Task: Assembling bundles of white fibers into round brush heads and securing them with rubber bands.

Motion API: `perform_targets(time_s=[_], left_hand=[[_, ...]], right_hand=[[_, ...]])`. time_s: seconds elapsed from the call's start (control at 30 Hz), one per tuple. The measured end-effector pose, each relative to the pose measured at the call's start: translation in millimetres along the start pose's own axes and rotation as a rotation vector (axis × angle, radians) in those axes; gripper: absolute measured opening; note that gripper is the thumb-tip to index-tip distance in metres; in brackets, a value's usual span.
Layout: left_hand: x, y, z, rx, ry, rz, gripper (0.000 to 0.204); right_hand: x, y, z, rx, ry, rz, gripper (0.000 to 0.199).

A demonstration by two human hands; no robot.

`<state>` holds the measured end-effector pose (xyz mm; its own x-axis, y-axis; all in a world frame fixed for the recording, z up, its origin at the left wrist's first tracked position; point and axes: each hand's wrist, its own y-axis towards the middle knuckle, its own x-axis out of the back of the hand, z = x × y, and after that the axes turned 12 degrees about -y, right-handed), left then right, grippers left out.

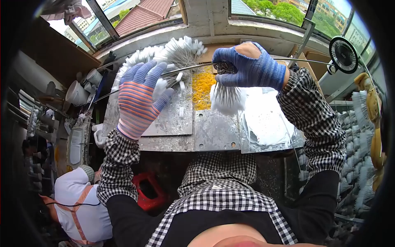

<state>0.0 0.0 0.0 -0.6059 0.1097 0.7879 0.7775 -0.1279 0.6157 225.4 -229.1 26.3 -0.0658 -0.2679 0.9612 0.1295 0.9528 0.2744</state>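
My left hand [142,96], in a striped orange and grey-blue glove, is raised over the left part of the table. Its fingers are stretched out and nothing shows in them. Behind it passes a long thin metal rod [185,68], running on to my right hand. My right hand [253,68], in a blue knitted glove, is closed round a bundle of small white brushes [228,101]. Their thin wire stems point up into the fist and their white heads hang down. Whether this hand also touches the rod is hidden.
Many white wire-stemmed brushes [179,53] are heaped at the back left. Yellow rubber bands [201,88] lie mid-table, beside a white sheet [267,119]. A small black fan [343,54] stands at the right. Another person [80,201] sits at lower left, near a red stool [148,191].
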Motion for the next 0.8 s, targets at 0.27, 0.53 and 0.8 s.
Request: perform_targets(time_s=[0.27,0.53,0.8], left_hand=[[-49.1,9.4,34.0,0.349,-0.654,-0.046,0.014],[-44.3,15.6,130.9,0.367,-0.619,-0.05,0.012],[-122.7,69.7,145.2,0.325,-0.585,-0.081,0.018]], right_hand=[[-19.1,14.1,-53.7,0.061,-0.291,-0.276,0.039],[-8.3,-10.3,-193.7,-0.208,-0.303,-0.214,0.028],[-11.9,-8.0,-319.6,-0.351,-0.404,-0.114,0.03]])
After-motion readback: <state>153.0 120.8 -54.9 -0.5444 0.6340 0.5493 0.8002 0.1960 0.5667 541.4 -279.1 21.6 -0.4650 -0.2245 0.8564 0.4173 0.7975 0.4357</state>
